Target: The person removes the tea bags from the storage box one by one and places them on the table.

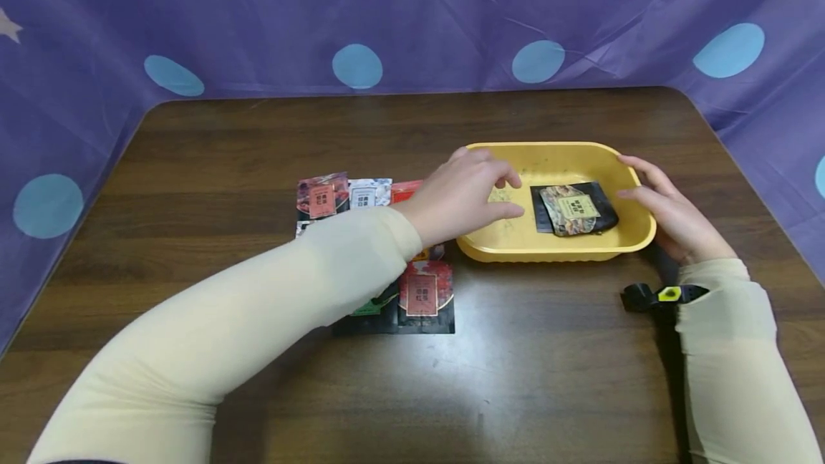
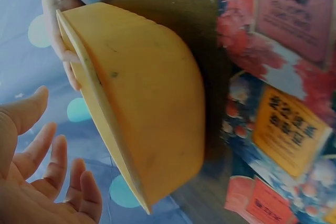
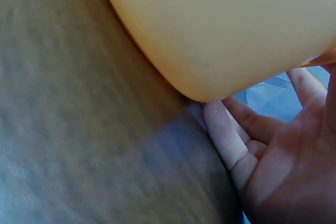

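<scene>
A yellow plastic basin [image 1: 561,163] stands on the right part of the table. Inside it lies a sachet with a pale yellow label [image 1: 573,210], partly covering another dark packet. My right hand [image 1: 677,217] holds the basin's right end, thumb over the rim and fingers along the outside; the right wrist view shows those fingers against the basin's lower wall [image 3: 210,40]. Over the basin's left end hovers my left hand [image 1: 467,188], fingers loosely spread and nothing in them. Left of the basin lie several printed sachets, including a red-labelled one [image 1: 422,296]; my left forearm hides some.
The brown wooden table [image 1: 548,378] has a purple curtain [image 1: 412,13] with blue dots behind it and along its sides. A black strap with a yellow-green piece [image 1: 668,294] is at my right wrist.
</scene>
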The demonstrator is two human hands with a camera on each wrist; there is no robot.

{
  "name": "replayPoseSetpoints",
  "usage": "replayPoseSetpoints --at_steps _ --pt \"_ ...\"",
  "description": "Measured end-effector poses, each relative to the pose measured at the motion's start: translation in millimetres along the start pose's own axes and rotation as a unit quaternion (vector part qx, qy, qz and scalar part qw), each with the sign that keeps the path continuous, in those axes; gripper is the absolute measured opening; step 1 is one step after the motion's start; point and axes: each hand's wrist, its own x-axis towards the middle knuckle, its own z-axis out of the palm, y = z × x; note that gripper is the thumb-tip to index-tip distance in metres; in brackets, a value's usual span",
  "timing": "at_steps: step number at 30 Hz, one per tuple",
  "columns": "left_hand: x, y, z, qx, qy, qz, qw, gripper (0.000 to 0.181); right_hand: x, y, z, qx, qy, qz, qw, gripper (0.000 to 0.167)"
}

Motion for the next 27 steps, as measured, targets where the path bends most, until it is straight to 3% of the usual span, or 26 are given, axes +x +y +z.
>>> replayPoseSetpoints --at_steps 8,16,23,27 --pt "22.6 12.0 6.1 0.030 -0.012 -0.009 0.9995 0.046 -0.1 -0.1 -0.2 0.002 -0.001 0.002 1.0000 0.048" --pt "44.1 24.6 21.0 0.006 -0.022 -0.020 0.9995 0.048 0.2 0.5 -1.2 0.006 -0.003 0.002 1.0000 0.048" --pt "58.2 31.9 35.6 -0.027 -0.023 -0.069 0.9970 0.048 0.3 0.4 -1.4 0.004 -0.007 0.002 1.0000 0.048" --pt "62.9 31.6 39.2 -0.019 -0.024 -0.072 0.9969 0.051 0.2 -0.4 -1.0 -0.005 -0.003 0.003 1.0000 0.048"
